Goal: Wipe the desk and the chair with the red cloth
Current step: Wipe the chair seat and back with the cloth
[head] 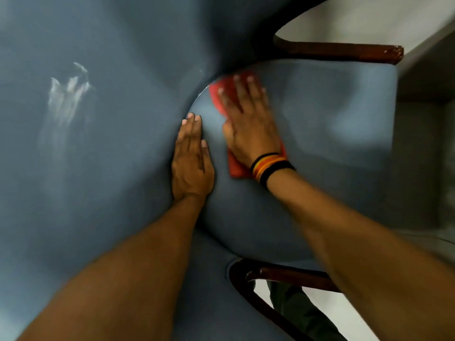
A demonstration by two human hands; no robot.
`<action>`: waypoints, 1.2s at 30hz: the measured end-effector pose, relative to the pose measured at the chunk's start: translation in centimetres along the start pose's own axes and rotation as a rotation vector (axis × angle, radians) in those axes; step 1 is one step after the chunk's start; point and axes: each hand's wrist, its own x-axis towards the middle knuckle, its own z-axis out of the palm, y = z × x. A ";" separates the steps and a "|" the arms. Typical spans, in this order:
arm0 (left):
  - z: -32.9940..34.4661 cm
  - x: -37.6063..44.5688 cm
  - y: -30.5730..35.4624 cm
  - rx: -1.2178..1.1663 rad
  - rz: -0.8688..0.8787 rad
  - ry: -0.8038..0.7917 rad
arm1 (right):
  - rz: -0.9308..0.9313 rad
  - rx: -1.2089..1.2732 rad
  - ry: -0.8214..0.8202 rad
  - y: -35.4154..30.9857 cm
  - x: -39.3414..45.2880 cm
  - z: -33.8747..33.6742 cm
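A blue upholstered chair fills the view: its backrest [86, 143] takes up the left half and its seat [332, 119] lies at centre right. My right hand [248, 119] lies flat, fingers spread, pressing the red cloth [235, 168] onto the seat close to the crease where seat meets backrest. The cloth shows past my fingertips and under my wrist, which wears striped bands. My left hand [192, 158] rests flat with fingers together along that crease, holding nothing. No desk is in view.
Dark wooden armrests run at the top right [344, 51] and the bottom centre [290, 276]. Whitish smears [69, 94] mark the backrest at the left. Pale floor [369, 18] shows beyond the chair at the top right and bottom right.
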 end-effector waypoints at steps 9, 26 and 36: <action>-7.5 0.1 4.1 0.105 -0.035 -0.435 | -0.238 0.219 -0.252 5.1 -22.0 -0.1; -40.6 14.2 -0.1 0.751 1.348 -1.036 | 0.294 0.973 -0.730 -16.4 -18.9 -13.5; -40.1 15.0 -1.2 0.689 1.429 -1.032 | 0.913 0.813 -0.492 -27.7 -7.7 -7.8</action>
